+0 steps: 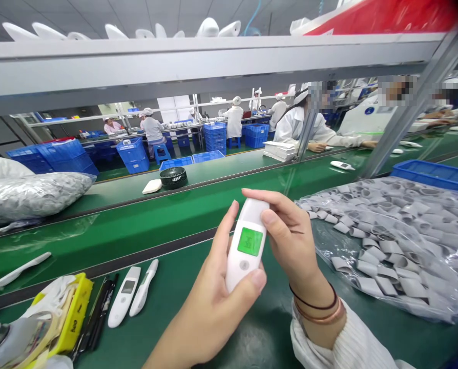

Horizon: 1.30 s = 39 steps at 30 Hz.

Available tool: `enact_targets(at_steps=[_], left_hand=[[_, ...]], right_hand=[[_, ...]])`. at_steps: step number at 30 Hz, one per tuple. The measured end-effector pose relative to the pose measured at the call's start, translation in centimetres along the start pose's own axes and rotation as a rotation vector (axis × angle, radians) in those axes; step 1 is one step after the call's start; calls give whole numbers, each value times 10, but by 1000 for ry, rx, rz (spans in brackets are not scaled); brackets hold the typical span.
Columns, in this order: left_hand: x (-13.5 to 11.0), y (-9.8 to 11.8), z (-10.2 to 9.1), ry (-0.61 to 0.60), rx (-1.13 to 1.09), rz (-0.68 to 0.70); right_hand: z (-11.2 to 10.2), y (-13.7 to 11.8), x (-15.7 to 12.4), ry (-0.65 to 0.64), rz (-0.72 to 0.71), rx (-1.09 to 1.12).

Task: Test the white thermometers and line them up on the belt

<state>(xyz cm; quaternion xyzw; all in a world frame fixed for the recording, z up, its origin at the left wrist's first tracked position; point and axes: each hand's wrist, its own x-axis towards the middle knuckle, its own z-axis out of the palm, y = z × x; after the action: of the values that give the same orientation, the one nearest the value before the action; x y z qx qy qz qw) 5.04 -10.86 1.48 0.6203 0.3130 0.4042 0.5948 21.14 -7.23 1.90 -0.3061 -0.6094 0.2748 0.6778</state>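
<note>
A white handheld thermometer (236,264) with a lit green screen is held up between both hands, over the green bench. My left hand (217,302) wraps its lower body, the thumb lying just under the round button. At the top end, my right hand (290,230) grips it between thumb and fingers. Two more white thermometers lie on the bench to the left, one with its grey screen facing up (124,297) and a second on its side (144,288). Right of my hands, a clear plastic bag (325,246) spills many light grey, curved caps (390,253).
At the lower left stand a yellow bin (73,312), black pens (98,312) and a metal-topped bottle (6,338). Beyond runs a green conveyor belt (175,215) carrying a thermometer (342,165). A metal post (409,113) rises at the right. Co-workers in white sit across the line.
</note>
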Motion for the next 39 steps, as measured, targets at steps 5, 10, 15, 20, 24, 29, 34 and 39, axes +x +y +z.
enact_targets(at_steps=[5, 10, 15, 20, 24, 29, 34, 39], left_hand=[[-3, 2, -5, -74, -57, -34], [3, 0, 1, 6, 152, -9], [8, 1, 6, 206, 537, 35], [12, 2, 10, 242, 591, 20], [12, 2, 9, 242, 590, 25], [12, 0, 8, 241, 635, 18], [13, -2, 10, 251, 674, -4], [14, -2, 9, 283, 704, 49]], right_hand=[[-7, -3, 2, -18, 36, 29], [-4, -4, 1, -13, 44, -13], [-1, -2, 2, -16, -11, -95], [-2, -1, 3, -31, 7, -94], [-2, -1, 2, -26, 20, -91], [-1, 1, 2, -36, 16, -76], [-1, 3, 5, -58, -12, -34], [2, 2, 3, -64, -7, 41]])
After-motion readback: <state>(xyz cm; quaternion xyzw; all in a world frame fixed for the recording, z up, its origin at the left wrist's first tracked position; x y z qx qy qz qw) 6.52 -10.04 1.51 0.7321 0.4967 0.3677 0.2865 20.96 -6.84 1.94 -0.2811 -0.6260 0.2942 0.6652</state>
